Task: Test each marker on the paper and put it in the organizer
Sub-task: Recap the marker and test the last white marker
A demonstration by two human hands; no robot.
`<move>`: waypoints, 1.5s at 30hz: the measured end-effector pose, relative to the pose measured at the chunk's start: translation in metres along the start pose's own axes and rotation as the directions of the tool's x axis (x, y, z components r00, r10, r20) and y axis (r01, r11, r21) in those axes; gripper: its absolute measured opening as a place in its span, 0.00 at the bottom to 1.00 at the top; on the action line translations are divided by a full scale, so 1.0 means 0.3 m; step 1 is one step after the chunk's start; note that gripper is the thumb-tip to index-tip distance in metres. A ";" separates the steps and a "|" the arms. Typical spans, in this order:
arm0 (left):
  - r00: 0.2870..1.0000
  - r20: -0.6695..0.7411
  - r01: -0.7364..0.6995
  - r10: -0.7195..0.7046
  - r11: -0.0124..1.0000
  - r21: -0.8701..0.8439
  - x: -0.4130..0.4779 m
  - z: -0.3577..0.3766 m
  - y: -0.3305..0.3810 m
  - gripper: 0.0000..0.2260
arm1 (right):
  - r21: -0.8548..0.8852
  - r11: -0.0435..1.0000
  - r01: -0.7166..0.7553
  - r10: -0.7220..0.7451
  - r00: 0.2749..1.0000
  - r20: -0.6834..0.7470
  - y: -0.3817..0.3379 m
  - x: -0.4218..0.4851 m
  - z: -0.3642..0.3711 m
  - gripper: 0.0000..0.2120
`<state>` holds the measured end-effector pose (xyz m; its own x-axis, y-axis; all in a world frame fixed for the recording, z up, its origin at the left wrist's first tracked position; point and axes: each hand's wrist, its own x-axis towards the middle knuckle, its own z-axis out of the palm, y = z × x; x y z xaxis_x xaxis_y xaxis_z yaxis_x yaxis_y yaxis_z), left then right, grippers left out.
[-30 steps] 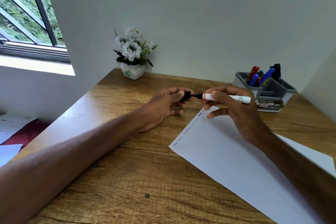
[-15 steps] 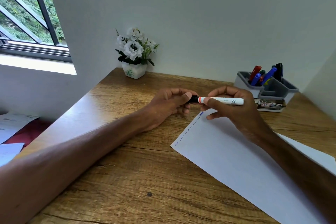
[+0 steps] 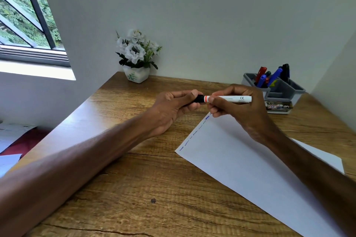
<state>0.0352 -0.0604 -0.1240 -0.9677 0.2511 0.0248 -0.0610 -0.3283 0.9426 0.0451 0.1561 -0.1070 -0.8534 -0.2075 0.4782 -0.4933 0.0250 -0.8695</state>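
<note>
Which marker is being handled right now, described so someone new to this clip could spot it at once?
Start at the brown wooden desk and find the white sheet of paper on its right side. Just beyond the paper's far corner, both hands hold one white-barrelled marker level above the desk. Unlike the coloured markers standing in the grey plastic organizer, it lies horizontal, with an orange ring beside its black cap.

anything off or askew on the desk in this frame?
Mostly tidy. The paper lies skewed to the desk edge, with blue test marks only along its left edge. Both hands hold the white marker, cap on. The organizer stands upright, markers inside. No spills or damage.
</note>
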 end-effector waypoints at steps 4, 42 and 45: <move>1.000 0.012 0.018 -0.018 1.000 0.005 0.005 0.003 0.003 0.14 | -0.043 0.998 0.036 -0.035 0.999 0.017 -0.002 0.008 -0.007 0.12; 0.912 0.132 -0.290 0.389 0.381 0.878 0.274 0.296 -0.198 0.07 | -0.806 0.576 0.137 -0.583 0.760 -0.287 -0.027 0.057 -0.481 0.33; 0.909 0.114 -0.281 0.401 0.388 0.878 0.281 0.292 -0.200 0.06 | -0.787 0.609 0.098 -0.536 0.782 -0.317 -0.007 0.065 -0.487 0.35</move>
<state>-0.0212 0.0602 -0.1495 -0.8763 0.2006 0.4381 0.4631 0.6019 0.6507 0.0049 0.2948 -0.0776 -0.4567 0.1344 0.8794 -0.5166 0.7647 -0.3852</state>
